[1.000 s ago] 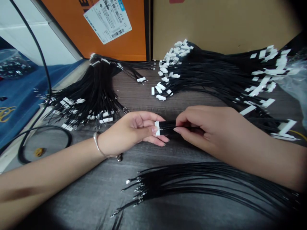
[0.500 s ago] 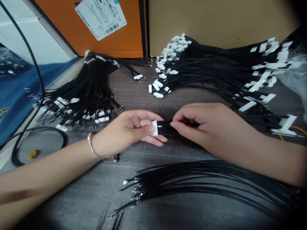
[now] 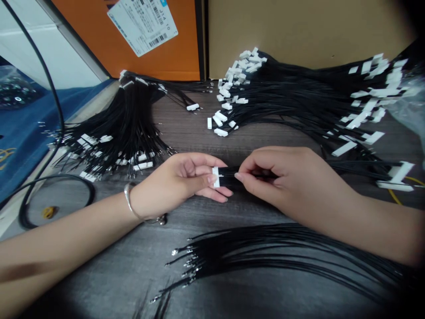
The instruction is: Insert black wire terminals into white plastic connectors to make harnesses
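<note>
Between thumb and fingers, my left hand [image 3: 192, 177] grips a white connector housing [image 3: 216, 177], its thumb lying across the near end. Black wires [image 3: 229, 177] run out of the housing to the right. A bright metal terminal tip shows at the housing's edge. My right hand [image 3: 282, 173] pinches a black wire a little to the right of the housing; its curled fingers hide most of that wire. Below the hands, a loose bundle of black wires [image 3: 265, 248] lies on the table with metal terminals at its left end.
Behind my right hand lies a big pile of finished-looking black cables [image 3: 299, 93] with white connectors. Another wire bundle [image 3: 129, 119] lies at left. An orange box [image 3: 159, 57] and a brown box [image 3: 299, 31] stand behind. A black cable [image 3: 55, 93] loops at far left.
My right hand has shifted very slightly and still pinches the wire by the housing. My left hand keeps its hold. The whole view has moved a touch.
</note>
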`<action>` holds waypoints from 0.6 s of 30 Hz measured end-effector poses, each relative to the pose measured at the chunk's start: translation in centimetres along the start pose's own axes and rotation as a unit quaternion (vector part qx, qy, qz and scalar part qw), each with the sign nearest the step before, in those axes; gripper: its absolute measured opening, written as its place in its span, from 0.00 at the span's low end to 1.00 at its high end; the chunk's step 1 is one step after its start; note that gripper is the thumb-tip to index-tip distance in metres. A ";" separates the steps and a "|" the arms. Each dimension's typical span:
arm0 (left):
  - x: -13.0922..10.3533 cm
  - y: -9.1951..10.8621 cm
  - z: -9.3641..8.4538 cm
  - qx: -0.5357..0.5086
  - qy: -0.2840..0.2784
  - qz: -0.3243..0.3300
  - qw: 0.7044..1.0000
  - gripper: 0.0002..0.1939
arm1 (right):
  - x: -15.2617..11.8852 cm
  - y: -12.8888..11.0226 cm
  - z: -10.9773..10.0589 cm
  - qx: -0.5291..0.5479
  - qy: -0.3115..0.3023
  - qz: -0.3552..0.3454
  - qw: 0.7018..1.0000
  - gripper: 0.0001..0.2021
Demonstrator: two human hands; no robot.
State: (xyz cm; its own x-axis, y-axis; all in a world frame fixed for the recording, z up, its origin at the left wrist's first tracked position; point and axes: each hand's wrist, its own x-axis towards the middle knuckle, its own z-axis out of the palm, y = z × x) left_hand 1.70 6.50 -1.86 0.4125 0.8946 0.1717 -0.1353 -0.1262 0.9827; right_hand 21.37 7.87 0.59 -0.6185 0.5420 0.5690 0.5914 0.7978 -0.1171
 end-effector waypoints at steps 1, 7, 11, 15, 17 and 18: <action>0.0 0.0 0.0 0.002 0.000 -0.001 1.000 0.09 | 0.0 0.1 0.1 0.006 0.000 0.008 1.000 0.07; 0.0 0.2 0.2 0.005 0.007 -0.015 1.000 0.09 | 0.2 0.4 0.6 0.026 -0.020 0.015 0.999 0.06; 0.0 0.3 0.4 0.007 0.016 -0.022 1.000 0.10 | 0.0 0.2 1.1 0.036 -0.029 0.018 0.999 0.06; 0.0 0.3 0.4 -0.003 0.018 -0.033 0.999 0.11 | 0.1 0.1 1.2 0.040 -0.029 0.008 0.999 0.06; 0.0 0.2 0.4 -0.016 0.016 -0.035 0.999 0.11 | 0.1 0.2 0.8 0.024 -0.037 -0.006 0.999 0.07; -0.1 0.2 0.4 -0.022 0.012 -0.033 0.999 0.11 | 0.1 0.3 0.5 0.003 -0.038 -0.014 0.999 0.06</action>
State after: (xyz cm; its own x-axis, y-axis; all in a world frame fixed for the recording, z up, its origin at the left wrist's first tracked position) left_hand 2.01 6.25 -1.65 0.4000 0.9106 0.1040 -0.1484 -0.0476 0.9878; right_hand 21.22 8.34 0.17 -0.6724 0.5374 0.5090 0.5701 0.8146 -0.1070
